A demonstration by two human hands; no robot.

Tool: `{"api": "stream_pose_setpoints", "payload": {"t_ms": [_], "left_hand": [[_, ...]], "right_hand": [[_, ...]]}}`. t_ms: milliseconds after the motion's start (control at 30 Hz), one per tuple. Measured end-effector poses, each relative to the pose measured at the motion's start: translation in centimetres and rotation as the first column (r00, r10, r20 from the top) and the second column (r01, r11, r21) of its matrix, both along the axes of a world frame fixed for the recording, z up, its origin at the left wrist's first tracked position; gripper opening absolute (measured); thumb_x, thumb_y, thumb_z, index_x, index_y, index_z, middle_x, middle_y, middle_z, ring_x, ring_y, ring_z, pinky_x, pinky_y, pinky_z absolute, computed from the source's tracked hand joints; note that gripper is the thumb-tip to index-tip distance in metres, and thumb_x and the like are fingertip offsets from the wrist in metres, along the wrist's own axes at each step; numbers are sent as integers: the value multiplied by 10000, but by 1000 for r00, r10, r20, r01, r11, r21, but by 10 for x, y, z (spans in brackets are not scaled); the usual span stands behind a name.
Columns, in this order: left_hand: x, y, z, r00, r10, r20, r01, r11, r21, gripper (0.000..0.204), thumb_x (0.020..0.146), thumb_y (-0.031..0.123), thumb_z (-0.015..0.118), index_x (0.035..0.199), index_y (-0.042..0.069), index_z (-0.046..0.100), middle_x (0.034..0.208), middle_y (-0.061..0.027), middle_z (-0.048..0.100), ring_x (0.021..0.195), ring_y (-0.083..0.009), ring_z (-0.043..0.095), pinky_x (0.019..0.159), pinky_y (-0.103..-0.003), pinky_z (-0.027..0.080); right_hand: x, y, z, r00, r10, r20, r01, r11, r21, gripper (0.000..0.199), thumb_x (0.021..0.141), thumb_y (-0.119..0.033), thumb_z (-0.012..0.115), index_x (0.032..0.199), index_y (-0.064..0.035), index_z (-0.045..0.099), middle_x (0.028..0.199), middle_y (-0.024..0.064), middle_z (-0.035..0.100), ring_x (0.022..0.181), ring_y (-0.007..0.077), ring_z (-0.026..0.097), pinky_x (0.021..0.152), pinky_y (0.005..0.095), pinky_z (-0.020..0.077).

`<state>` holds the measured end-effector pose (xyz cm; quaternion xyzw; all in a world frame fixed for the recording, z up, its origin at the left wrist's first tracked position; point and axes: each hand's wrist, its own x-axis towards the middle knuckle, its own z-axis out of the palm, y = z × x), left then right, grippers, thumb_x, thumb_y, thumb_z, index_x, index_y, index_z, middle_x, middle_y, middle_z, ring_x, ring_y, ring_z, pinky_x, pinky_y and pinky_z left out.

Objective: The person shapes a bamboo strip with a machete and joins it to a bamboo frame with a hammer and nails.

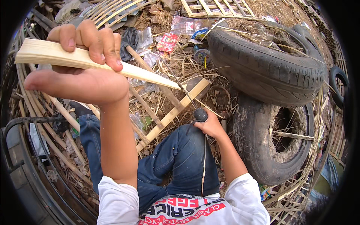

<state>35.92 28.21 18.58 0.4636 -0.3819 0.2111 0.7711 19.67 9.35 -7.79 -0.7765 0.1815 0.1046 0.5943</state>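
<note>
My left hand (pixel 90 56) is raised at the upper left. Its fingers wrap round a pale split bamboo piece (pixel 138 72), whose thin end slants down to the right. My right hand (pixel 212 125) rests by my right knee, closed on a knife with a dark rounded handle (pixel 200 115). The knife's narrow dark blade (pixel 190 98) points up and left, crossing the bamboo's thin end; whether they touch, I cannot tell. A pale thin strip curls near the blade. Below that meeting point lies a wooden frame (pixel 170 117) of slats, close to my knee.
Two worn tyres (pixel 262 63) are piled at the right, just beyond my right hand. Bamboo poles (pixel 63 112) and a dark metal frame (pixel 22 123) line the left. Shavings and plastic wrappers (pixel 167 42) litter the ground ahead. A bamboo lattice (pixel 215 8) lies farther off.
</note>
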Motion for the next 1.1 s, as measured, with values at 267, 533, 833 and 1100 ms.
{"api": "stream_pose_setpoints", "payload": {"t_ms": [267,533,833,1100], "left_hand": [[5,-4,3,999,44,20,-45,997,59,767,770,893,179,796,167,424,538,13,365,359,-74,288,397,-196,233],[-1,-14,1,995,71,-70,-70,997,18,743,800,863,141,788,168,406,526,5,352,361,-83,274,396,-207,224],[-7,-16,1,987,96,-130,-97,995,-5,605,872,741,223,769,169,391,509,-3,335,359,-90,273,397,-219,227],[-9,-10,-1,990,72,-123,-71,997,14,663,843,797,197,724,177,400,509,-3,355,347,-90,283,391,-214,232]], "right_hand": [[3,3,33,988,71,138,-60,995,-86,348,644,-98,702,957,30,620,768,94,643,723,201,611,702,336,483],[6,-4,38,994,59,91,-45,987,-151,310,630,-60,674,925,25,630,779,161,652,720,273,620,694,352,487],[10,-13,35,998,62,-14,-64,977,-204,306,662,-95,691,949,5,659,875,232,680,868,377,665,764,410,512],[15,-6,1,996,-11,-90,-8,979,-205,286,628,-101,706,875,23,630,797,217,655,757,340,652,708,392,493]]}}
